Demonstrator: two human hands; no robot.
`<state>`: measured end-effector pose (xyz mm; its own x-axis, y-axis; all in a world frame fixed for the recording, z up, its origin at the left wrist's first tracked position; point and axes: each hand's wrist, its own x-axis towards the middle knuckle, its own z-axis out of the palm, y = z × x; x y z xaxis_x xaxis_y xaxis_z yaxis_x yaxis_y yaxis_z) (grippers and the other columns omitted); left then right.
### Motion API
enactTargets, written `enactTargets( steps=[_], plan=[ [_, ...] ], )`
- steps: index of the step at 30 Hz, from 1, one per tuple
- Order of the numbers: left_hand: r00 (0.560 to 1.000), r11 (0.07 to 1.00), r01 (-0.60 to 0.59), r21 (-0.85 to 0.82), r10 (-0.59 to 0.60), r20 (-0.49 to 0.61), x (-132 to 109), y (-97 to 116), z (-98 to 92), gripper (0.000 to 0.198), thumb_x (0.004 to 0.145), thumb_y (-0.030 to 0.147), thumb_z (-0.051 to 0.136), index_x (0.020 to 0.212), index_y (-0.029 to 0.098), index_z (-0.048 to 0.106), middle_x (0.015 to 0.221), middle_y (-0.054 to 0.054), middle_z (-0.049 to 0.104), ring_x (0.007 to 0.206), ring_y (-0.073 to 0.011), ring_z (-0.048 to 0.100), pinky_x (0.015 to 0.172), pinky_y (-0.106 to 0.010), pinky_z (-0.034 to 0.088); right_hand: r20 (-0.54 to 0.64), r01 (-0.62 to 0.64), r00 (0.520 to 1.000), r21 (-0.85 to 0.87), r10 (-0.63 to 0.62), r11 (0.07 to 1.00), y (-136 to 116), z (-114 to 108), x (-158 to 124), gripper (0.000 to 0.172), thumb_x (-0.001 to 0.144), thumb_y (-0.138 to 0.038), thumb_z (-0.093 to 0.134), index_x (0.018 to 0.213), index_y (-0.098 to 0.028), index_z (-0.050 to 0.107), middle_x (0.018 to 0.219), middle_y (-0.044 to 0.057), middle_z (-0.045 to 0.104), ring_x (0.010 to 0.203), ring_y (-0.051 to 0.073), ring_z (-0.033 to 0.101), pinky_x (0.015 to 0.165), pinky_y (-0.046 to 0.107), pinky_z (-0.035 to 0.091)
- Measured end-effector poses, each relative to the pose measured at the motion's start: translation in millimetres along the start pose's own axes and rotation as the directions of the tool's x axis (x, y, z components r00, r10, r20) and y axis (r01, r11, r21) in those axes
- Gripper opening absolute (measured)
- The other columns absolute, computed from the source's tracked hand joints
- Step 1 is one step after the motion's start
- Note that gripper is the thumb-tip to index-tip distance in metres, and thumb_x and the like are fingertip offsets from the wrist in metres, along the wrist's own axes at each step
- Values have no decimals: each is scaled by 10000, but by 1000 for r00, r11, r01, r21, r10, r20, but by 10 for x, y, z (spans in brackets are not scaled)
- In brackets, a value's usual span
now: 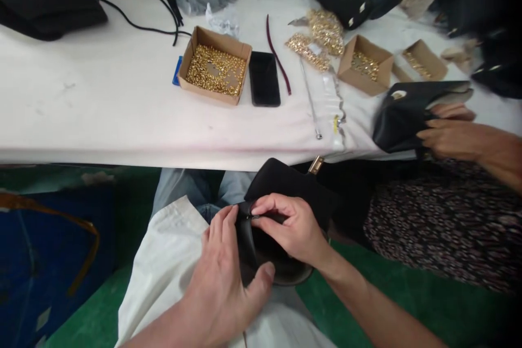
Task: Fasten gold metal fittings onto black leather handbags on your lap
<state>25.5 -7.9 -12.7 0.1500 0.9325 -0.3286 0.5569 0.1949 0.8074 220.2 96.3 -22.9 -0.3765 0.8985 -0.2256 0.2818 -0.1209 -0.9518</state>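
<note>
A black handbag [290, 182] lies in my lap with its flap folded back and a gold metal clasp [316, 165] at its far side. My left hand [228, 266] grips the bag's left wall, fingers along the outside and thumb over the opening. At the rim, close to the left fingertips, my right hand [291, 223] pinches thumb and forefinger together on a small dark piece. Its kind I cannot make out. The inside of the bag is partly hidden behind my right hand.
On the white table [122, 119] stand a cardboard box of gold fittings [216, 72], a phone [265, 79], a dark red strip [277, 54], a metal rod [310, 98] and smaller boxes [366, 65]. At right a co-worker's hands [452, 133] hold another black bag [402, 117].
</note>
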Motion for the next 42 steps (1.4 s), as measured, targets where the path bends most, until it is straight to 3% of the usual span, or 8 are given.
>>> enactTargets(
  steps=[11,16,19,22,26,32,39,42],
  plan=[
    [999,997,35,-72,-33,38,53,-15,19,1082,979,769,776,1738,307,158,1707,-185,352,1558,-433,420,1290,-758,445,4,14,1000,-3,-14,1000,115,-65,-16,145,925,-138,846,1011,-255,846,1063,5,848,953,164,826,887,201,663],
    [994,952,104,-289,-95,45,102,-27,-103,725,1094,684,657,1636,336,324,1634,-120,427,1505,-349,468,1269,-632,447,-29,26,999,-7,-26,1000,70,-24,-51,165,930,-101,809,995,-252,827,1054,-2,833,932,145,816,837,176,652],
    [968,841,247,-481,-235,87,177,-98,-176,455,1148,633,575,1466,318,495,1439,-78,574,1323,-308,566,1136,-541,482,-34,45,998,-31,-46,999,16,-2,-73,167,932,-74,796,969,-237,805,1061,3,828,927,140,811,826,177,638],
    [916,678,387,-625,-362,173,275,-217,-183,405,1110,597,653,1380,304,581,1297,-51,651,1138,-283,608,1005,-483,474,-36,75,996,-66,-78,995,-18,22,-89,177,925,-57,782,945,-232,784,1061,-8,825,910,127,805,813,169,629],
    [918,567,373,-735,-340,203,386,-335,-153,416,1010,422,809,1396,331,683,1437,-33,646,1364,-301,572,1140,-461,419,-35,86,995,-129,-91,988,-21,47,-123,203,929,-47,768,979,-242,792,1091,-22,831,942,120,812,841,158,634],
    [850,366,527,-767,-242,468,484,-442,-233,589,898,382,937,1448,357,729,1426,-30,708,1374,-314,599,1120,-451,432,-27,84,995,-233,-92,969,-42,43,-185,270,934,-50,753,1063,-272,835,1124,-40,840,984,105,814,902,141,626],
    [849,403,525,-750,-181,497,568,-487,-251,450,885,347,928,1309,312,782,1227,6,742,1209,-259,626,986,-380,418,-33,64,997,-275,-76,959,-104,41,-217,312,967,-31,747,1090,-296,857,1135,-41,823,1009,103,790,923,161,613],
    [882,545,441,-713,-115,458,617,-437,-307,298,959,308,837,1253,298,790,1163,25,750,1150,-234,650,952,-360,433,-50,79,994,-326,-100,942,-101,33,-249,326,961,-32,739,1118,-297,845,1143,-46,835,1027,113,801,964,172,622]
  ],
)
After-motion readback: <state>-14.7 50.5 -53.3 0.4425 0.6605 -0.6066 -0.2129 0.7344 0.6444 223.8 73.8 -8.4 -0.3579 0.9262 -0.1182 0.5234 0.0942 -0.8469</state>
